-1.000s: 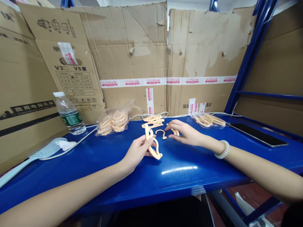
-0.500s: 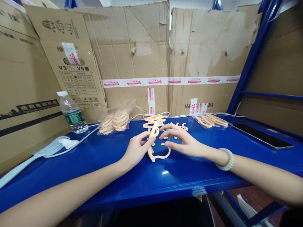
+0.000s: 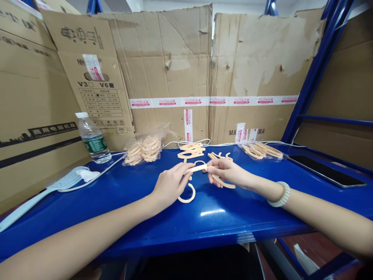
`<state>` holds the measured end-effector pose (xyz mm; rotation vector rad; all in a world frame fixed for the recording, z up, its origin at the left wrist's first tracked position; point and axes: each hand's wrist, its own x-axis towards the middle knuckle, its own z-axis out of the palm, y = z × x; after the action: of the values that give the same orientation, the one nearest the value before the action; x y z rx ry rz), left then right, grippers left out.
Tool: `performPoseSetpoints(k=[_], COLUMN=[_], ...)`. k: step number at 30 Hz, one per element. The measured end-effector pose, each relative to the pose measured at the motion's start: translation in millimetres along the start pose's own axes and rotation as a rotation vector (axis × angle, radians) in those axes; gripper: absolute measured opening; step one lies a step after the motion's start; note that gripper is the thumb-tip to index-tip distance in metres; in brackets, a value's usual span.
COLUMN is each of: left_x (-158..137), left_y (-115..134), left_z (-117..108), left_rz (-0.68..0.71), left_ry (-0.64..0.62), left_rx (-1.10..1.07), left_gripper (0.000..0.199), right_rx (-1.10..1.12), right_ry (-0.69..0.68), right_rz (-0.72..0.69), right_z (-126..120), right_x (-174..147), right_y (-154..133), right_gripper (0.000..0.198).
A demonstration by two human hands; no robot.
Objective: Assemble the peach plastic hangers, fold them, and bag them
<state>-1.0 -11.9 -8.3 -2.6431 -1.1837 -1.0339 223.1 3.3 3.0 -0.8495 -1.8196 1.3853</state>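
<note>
Both hands grip one thin peach-coloured plastic hanger piece [image 3: 201,168] above the blue shelf [image 3: 204,217]. My left hand [image 3: 170,184] pinches its left end; a curved hook part [image 3: 188,197] hangs below it, near the shelf surface. My right hand [image 3: 229,173] pinches the right end, and another curved arm [image 3: 224,182] of the piece sticks out under its fingers. A white bead bracelet sits on my right wrist. Behind the hands lie a small stack of the same peach pieces [image 3: 190,149] and a few loose small hooks [image 3: 218,156].
A clear bag of peach parts [image 3: 144,148] and a water bottle [image 3: 93,138] stand at the back left. Another bag of parts [image 3: 262,149] and a black phone [image 3: 325,170] lie right. A white cable and plug strip [image 3: 62,182] run left. Cardboard walls enclose the shelf.
The left hand held the piece upright alone while the right hand reached among loose hooks; now the right hand has come in and both hands grip the piece, turned nearly level.
</note>
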Motion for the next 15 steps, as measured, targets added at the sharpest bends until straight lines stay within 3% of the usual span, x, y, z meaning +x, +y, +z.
performPoseSetpoints(k=[3, 6, 11, 15], left_x=[-2.3, -2.8, -2.6, -3.3], left_y=[0.6, 2.4, 1.1, 0.1], left_z=[1.6, 2.6, 3.9, 3.6], left_rz=[0.143, 0.258, 0.379, 0.433], left_ry=[-0.098, -0.128, -0.089, -0.059], left_rx=[0.293, 0.450, 0.539, 0.549], left_gripper=[0.027, 0.029, 0.021, 0.021], right_rx=[-0.019, -0.002, 0.054, -0.076], right_ry=[-0.118, -0.151, -0.217, -0.177], right_rz=[0.088, 0.130, 0.203, 0.133], right_z=[4.4, 8.4, 12.4, 17.0], right_x=[-1.7, -5.1, -8.3, -10.1], right_y=[2.3, -0.1, -3.4, -2.9], right_gripper=[0.035, 0.035, 0.037, 0.037])
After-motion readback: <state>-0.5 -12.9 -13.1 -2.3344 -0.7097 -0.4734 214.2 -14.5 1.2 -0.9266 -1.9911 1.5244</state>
